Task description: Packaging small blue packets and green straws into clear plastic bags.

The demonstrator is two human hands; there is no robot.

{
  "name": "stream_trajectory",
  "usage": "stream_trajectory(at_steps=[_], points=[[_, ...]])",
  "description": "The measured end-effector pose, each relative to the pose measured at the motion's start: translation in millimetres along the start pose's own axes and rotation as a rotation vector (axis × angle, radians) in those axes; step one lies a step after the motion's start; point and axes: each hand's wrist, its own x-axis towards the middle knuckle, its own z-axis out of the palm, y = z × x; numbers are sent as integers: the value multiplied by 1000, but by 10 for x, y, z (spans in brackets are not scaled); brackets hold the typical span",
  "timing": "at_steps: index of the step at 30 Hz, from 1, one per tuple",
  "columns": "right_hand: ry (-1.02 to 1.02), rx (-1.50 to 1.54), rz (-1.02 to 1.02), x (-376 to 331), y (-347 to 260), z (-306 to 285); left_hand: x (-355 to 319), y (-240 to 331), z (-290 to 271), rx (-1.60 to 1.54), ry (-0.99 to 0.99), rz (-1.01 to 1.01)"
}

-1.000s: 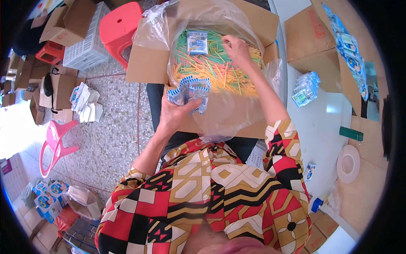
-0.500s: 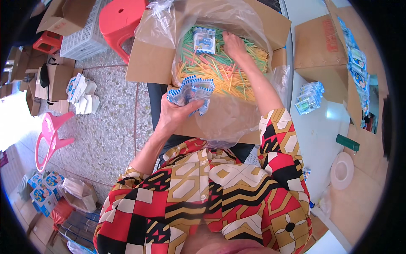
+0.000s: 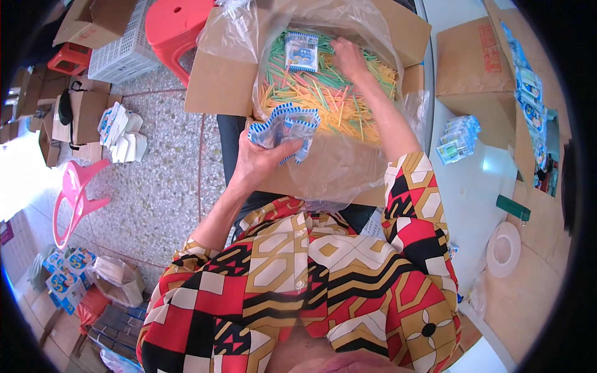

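2 bare hands are busy at an open cardboard carton (image 3: pixel 217 81). From where I stand, the left hand (image 3: pixel 261 163) has its grip clamped on a bunch of clear packets (image 3: pixel 289 124) with blue-and-white striped edges, held up over the carton's near side. The right hand (image 3: pixel 350 57) reaches into the carton's far part, its fingertips down at a heap of thin green, pink and yellow sticks (image 3: pixel 311 102); whether that grip is apart or together I cannot tell. Just to its left, 1 flat packet (image 3: pixel 302 51) with matching striped ends lies on top of the sticks.

Clear plastic liner (image 3: pixel 339 171) spills across the carton's near flap. Over on the person's right, a white worktop (image 3: pixel 463 205) carries a cluster of small packets (image 3: pixel 459 138) near a brown cardboard box (image 3: pixel 476 68). Left of the carton, a red plastic stool (image 3: pixel 177 28) stands near a white plastic crate (image 3: pixel 124 59) on the speckled floor (image 3: pixel 165 161).
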Motion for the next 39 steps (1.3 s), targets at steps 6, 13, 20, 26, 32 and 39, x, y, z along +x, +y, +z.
stream_trajectory(at_steps=[6, 13, 20, 26, 32, 39], points=[[43, 28, -112, 17, 141, -40, -3, 35, 31, -96, 10, -18], [-31, 418, 188, -172, 256, -424, -13, 30, -25, -72, -22, 4], [-602, 1265, 461, -809, 261, -851, -33, 96, 38, -77, -8, 61], [-751, 1058, 523, -1240, 215, -596, -15, 115, 130, -74, -83, 45], [-646, 1066, 425, -1315, 159, -538, -22, 127, 190, -98, -116, 41], [-603, 822, 179, -1326, 35, -687, -13, 85, 248, -53, -104, 67]])
